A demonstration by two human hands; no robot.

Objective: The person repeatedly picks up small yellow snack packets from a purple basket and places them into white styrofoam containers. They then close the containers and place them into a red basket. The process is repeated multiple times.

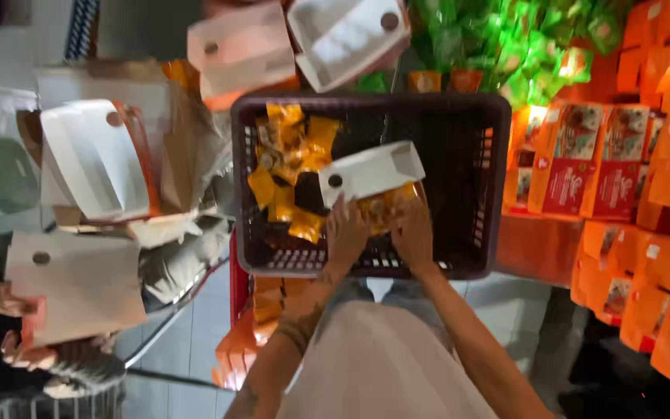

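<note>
Dark plastic basket (490, 186) dead centre, yellow packets (292, 167) piled in its left half. Right half mostly bare mesh, plenty of room there. White box with round hole (370, 172) lies tilted over basket middle, just above both hands. Left hand (345, 231) and right hand (414, 233) side by side at near rim, fingers curled round clear packet of yellow snacks (381, 208). Orange cartons (583, 159) stacked right, green bags (505, 39) top, white boxes (91, 159) left.

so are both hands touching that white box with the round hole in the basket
Touching. The head view shows the left hand and right hand gripping the white box from below, over the dark basket.
</note>
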